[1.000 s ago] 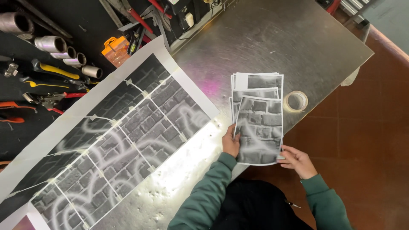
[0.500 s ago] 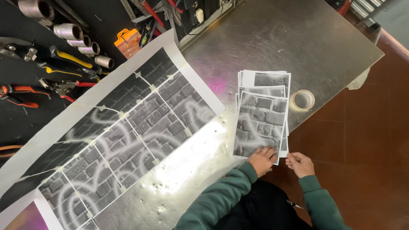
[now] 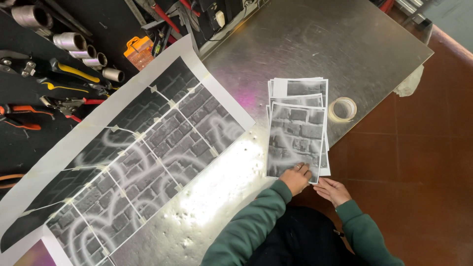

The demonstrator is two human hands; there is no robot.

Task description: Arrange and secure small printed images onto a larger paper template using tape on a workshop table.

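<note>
A stack of printed sheets [image 3: 297, 133] showing a grey brick wall lies on the metal table [image 3: 315, 44], overhanging its near edge. My left hand [image 3: 297, 177] rests on the lower corner of the top sheet, fingers on the paper. Just beyond the table edge, my right hand [image 3: 333, 189] touches the bottom right corner of the stack with its fingers spread beneath it. A large taped-together print of the same brick wall with white graffiti [image 3: 143, 157] covers the left part of the table.
A roll of tape [image 3: 342, 109] lies right of the stack near the table edge. A crumpled cloth [image 3: 410, 83] hangs off the right edge. Pliers, sockets and other tools [image 3: 64, 64] hang on the dark board at the upper left. Brown floor lies to the right.
My left hand slid from the stack's left side down to its lower corner. My right hand moved in to the bottom right corner. The stack shifted slightly on the table.
</note>
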